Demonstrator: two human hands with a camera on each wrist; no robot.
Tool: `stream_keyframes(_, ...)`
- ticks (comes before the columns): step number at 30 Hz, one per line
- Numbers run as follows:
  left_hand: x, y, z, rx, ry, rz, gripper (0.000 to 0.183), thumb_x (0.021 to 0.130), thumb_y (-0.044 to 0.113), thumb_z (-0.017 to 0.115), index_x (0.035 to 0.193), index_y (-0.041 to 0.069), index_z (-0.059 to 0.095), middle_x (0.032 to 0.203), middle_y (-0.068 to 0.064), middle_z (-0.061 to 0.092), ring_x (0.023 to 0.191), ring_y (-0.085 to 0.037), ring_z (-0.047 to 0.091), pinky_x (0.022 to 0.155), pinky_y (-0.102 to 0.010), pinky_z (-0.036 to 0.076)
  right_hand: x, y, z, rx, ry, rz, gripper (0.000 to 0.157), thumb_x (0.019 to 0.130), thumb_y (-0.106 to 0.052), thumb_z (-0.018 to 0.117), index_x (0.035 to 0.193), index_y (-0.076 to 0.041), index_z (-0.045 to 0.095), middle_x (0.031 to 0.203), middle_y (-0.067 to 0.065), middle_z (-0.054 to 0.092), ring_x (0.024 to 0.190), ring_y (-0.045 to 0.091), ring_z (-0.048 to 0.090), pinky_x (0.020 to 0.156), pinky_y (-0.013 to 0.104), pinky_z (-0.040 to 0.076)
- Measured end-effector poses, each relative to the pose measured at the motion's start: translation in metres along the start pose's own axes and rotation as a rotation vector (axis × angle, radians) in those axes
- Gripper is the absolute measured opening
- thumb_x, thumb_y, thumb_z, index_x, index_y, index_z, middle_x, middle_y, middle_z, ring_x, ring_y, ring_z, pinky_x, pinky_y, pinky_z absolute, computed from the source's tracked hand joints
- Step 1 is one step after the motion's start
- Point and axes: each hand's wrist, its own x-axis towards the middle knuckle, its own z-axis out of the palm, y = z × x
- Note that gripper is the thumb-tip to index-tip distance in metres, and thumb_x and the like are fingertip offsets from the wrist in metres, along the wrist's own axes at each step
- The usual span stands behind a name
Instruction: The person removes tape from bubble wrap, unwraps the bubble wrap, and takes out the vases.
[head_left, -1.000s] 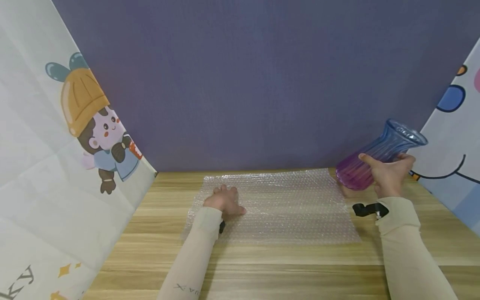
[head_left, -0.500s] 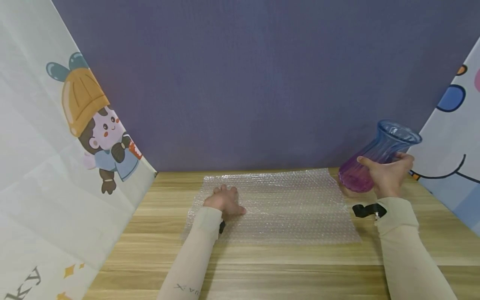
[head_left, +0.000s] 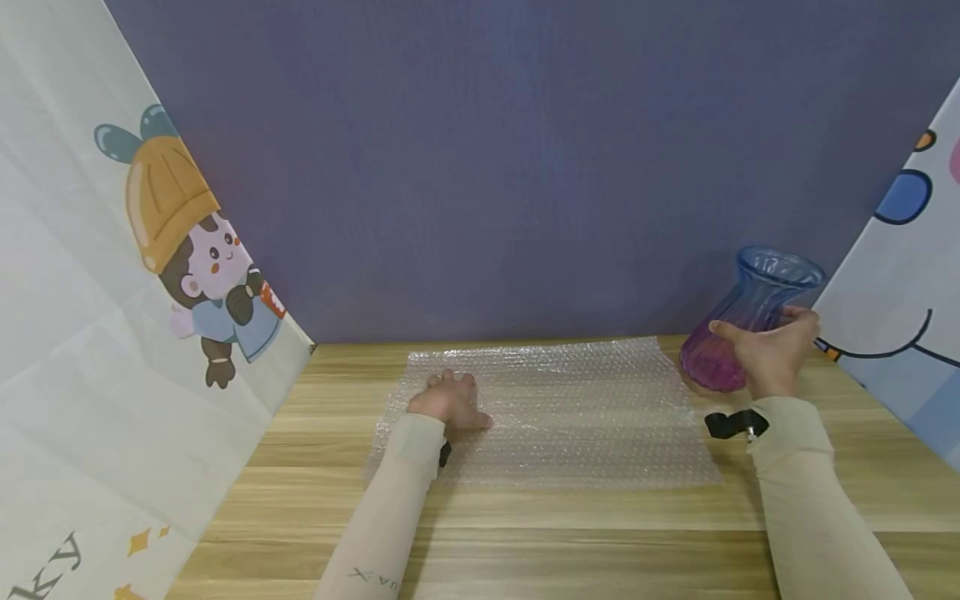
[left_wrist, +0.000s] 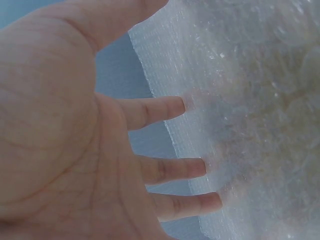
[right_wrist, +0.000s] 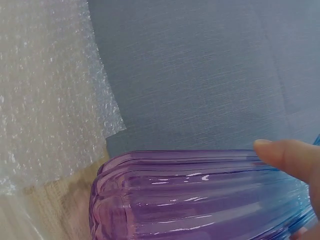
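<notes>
A ribbed glass vase [head_left: 761, 292], blue at its flared mouth and purple-pink toward the base, is tilted with its mouth to the upper right. My right hand [head_left: 776, 350] grips it round the middle; in the right wrist view the thumb [right_wrist: 282, 152] lies along the glass. Whether the base touches the table I cannot tell. A flat sheet of bubble wrap [head_left: 577, 417] lies left of the vase. On its left part rests my left hand [head_left: 450, 400], fingers spread; the left wrist view has straight fingertips [left_wrist: 195, 167] touching the bubble wrap [left_wrist: 270, 125].
The wood-grain table [head_left: 562, 550] runs up to a dark blue-grey back panel [head_left: 510, 167]. White printed sheets stand at the left side [head_left: 67, 292] and the right side [head_left: 877, 308]. A black wrist camera mount [head_left: 735, 423] sticks out from the right cuff.
The vase has come down slightly and its mouth has swung left, so it leans less. My right hand has shifted a little left with it. My left hand and the bubble wrap stay put.
</notes>
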Motion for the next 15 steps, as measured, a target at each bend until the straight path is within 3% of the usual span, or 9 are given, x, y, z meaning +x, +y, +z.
stream_keyframes(15, 0.003, 0.001, 0.001, -0.006, -0.013, -0.005, 0.094, 0.087, 0.058, 0.074, 0.160, 0.014, 0.033, 0.168, -0.026, 0.020, 0.151, -0.053, 0.023, 0.103, -0.077, 0.042, 0.005, 0.010, 0.001, -0.096, -0.013, -0.013, 0.103, 0.077, -0.033, 0.089, 0.153, -0.021, 0.022, 0.165, 0.010, 0.018, 0.152, 0.025, 0.024, 0.129, 0.036, 0.023)
